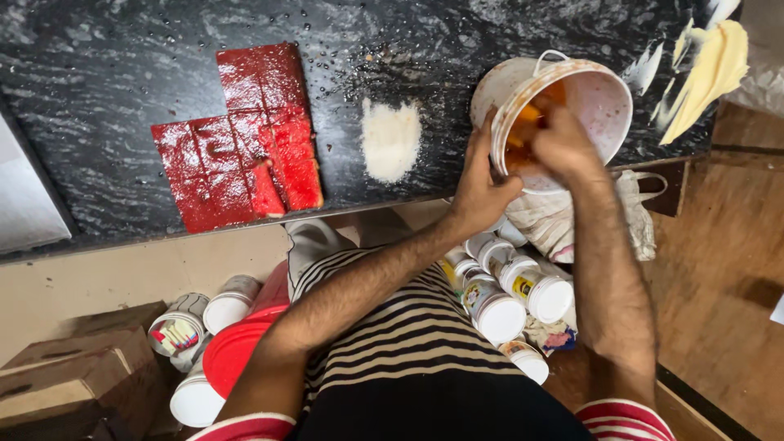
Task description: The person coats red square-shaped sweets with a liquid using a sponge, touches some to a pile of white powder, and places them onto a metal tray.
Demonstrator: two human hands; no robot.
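Scooping from tilted white bucket (600, 102) at counter (98, 73) edge.
Left hand (478, 188) clamped on bucket rim; right hand (559, 143) inside, fingers curled in orange contents, closure unclear. Next probably needs bucket kept steady, handful lifted clear of rim.

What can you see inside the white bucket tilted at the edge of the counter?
Inside the white bucket there is orange-yellow material and reddish smears on the wall. The right hand reaches in and covers most of it; the left hand grips the rim. The bottom is hidden.
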